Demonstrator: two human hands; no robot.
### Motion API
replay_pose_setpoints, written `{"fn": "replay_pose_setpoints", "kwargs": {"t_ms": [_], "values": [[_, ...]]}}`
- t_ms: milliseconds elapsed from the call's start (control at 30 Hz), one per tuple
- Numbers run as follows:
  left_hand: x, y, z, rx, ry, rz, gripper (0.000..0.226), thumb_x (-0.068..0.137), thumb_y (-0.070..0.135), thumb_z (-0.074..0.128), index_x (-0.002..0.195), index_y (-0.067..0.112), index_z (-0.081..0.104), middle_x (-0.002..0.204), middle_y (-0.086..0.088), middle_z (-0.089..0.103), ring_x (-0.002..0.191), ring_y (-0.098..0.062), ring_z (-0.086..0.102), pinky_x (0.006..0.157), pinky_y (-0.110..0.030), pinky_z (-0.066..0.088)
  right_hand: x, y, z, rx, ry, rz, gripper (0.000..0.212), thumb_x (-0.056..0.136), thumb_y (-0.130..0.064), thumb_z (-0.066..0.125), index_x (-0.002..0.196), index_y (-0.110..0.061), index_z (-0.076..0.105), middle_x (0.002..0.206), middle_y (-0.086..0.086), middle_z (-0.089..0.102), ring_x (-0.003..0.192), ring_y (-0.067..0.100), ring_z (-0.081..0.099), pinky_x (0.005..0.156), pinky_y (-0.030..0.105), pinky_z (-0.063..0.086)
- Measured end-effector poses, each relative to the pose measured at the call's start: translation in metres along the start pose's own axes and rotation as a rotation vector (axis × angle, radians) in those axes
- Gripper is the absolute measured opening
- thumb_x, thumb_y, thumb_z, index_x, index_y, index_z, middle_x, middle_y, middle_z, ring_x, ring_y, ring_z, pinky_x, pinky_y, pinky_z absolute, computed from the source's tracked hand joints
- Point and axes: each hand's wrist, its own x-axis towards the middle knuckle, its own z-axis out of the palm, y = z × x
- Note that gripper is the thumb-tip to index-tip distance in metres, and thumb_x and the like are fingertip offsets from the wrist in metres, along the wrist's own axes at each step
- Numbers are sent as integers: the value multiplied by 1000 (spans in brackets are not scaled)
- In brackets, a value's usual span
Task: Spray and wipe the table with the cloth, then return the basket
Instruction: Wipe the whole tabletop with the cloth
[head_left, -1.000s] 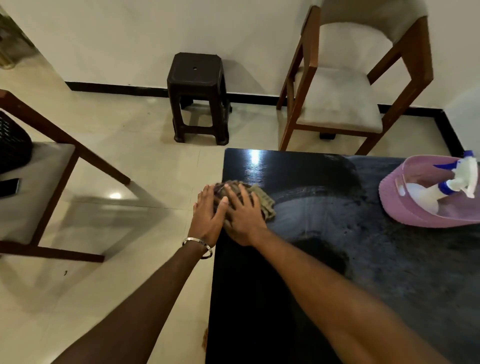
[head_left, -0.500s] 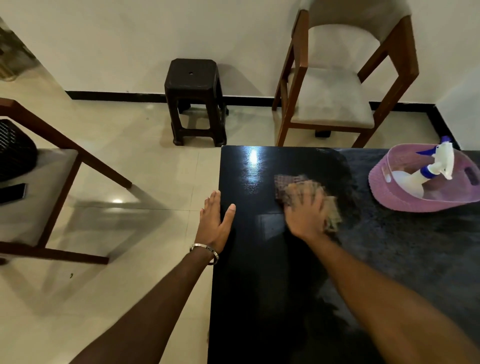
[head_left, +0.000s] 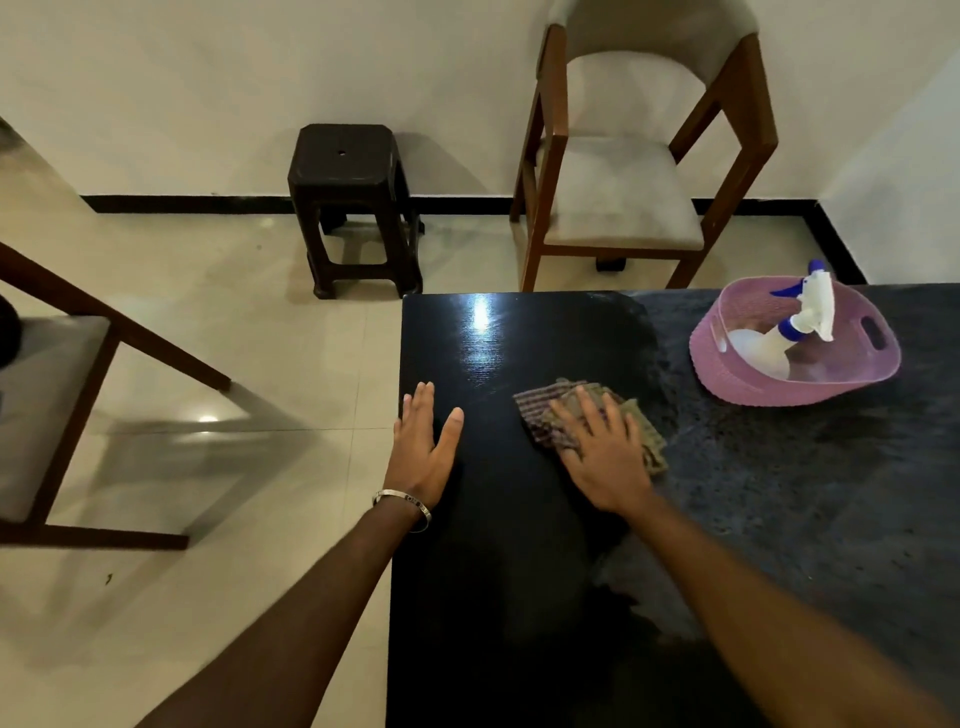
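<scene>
A black table (head_left: 498, 597) fills the lower right; its left part is glossy, its right part dull and hazy. A brownish checked cloth (head_left: 543, 413) lies on it near the middle. My right hand (head_left: 602, 452) presses flat on the cloth with straight, spread fingers. Flat on the table's left edge rests my left hand (head_left: 423, 452), holding nothing, a metal bangle on its wrist. A pink plastic basket (head_left: 748, 389) stands tilted at the table's far right, with a white spray bottle (head_left: 779, 338) with a blue nozzle lying inside it.
A dark plastic stool (head_left: 353, 208) stands by the wall beyond the table's far left corner. A wooden chair (head_left: 623, 197) with a pale cushion sits behind the table. Another wooden chair (head_left: 57, 395) is at the left on the tiled floor.
My right hand has slid the cloth from the table's left edge toward the middle. My left hand came off the cloth and stays at the left edge.
</scene>
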Motion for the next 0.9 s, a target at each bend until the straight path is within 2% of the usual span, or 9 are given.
{"fn": "replay_pose_setpoints", "kwargs": {"t_ms": [100,167,400,567,633,767,900], "values": [[1,-1,-1,-31,6,-24,77,87,60,27,153,23,14,160,7,10,147,-8,0,117,-27,0,31,30,-15,7,-21,146,62,99,-49,35,156,-43,12,167,-4,3,152,30,4,120,55,5],[5,-2,-2,-38,19,-30,77,87,60,26,153,23,13,160,9,10,147,-7,0,116,-25,-1,56,39,-25,40,-27,194,62,101,-49,33,156,-43,5,167,-4,-3,152,30,-3,120,56,0],[27,-2,-6,-62,48,-17,74,88,58,27,153,25,14,160,10,11,148,-7,3,122,-35,6,141,62,-60,195,-101,333,61,103,-47,32,156,-45,1,166,-2,-12,151,32,-12,120,57,-6],[38,-7,-10,-54,54,-16,73,88,58,27,153,26,13,160,11,11,147,-6,4,122,-34,6,181,55,-71,206,-148,363,61,103,-49,27,156,-44,0,166,-1,-17,150,38,-17,119,60,-7],[39,-10,-10,-50,62,-12,72,89,57,28,153,26,14,160,11,12,147,-6,4,121,-31,3,181,26,-64,150,-118,284,60,103,-51,25,157,-42,0,166,2,-15,149,40,-14,118,63,-4],[37,-15,-10,-34,98,-7,71,89,57,30,152,25,17,160,8,15,147,-6,4,119,-29,0,153,-65,-44,19,-66,-37,62,102,-50,30,158,-38,5,167,5,-9,149,42,-9,118,64,-1],[39,-16,-13,-40,137,28,78,86,62,28,151,21,22,158,6,19,143,-2,5,119,-27,-2,90,-133,-14,-44,-114,-343,65,97,-50,37,156,-41,12,167,3,-3,151,38,-7,118,62,0]]}}
